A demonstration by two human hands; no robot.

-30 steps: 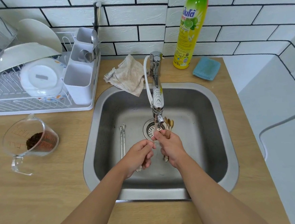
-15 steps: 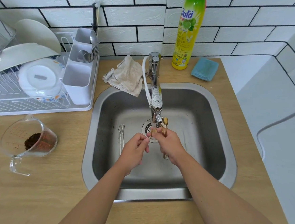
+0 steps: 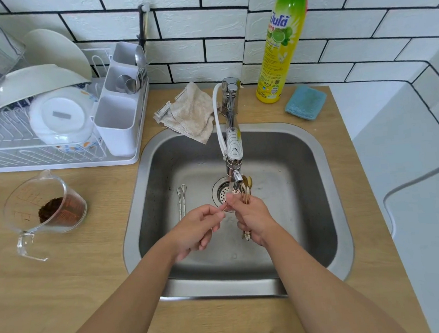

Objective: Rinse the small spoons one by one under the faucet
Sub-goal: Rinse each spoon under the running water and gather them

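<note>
Spoons under faucet, both hands over sink.
R hand [image 3: 254,216] grips bunch of small gold spoons [image 3: 247,187] just below faucet [image 3: 234,149] spout; L hand [image 3: 199,228] pinches one thin spoon handle beside it, fingers curled. Two silver utensils [image 3: 182,200] lie on sink [image 3: 327,184] floor, left of drain [image 3: 224,191].

Sink [image 3: 329,210] sits center frame in the tabletop [image 3: 64,283], faucet [image 3: 232,128] sticking out over it from the back edge. Dish rack [image 3: 40,143] is upper left, measuring cup [image 3: 43,206] just below it. Rag [image 3: 190,113] sits left of the faucet base, with the dish soap bottle [image 3: 280,46] and sponge [image 3: 305,101] to its right.
</note>
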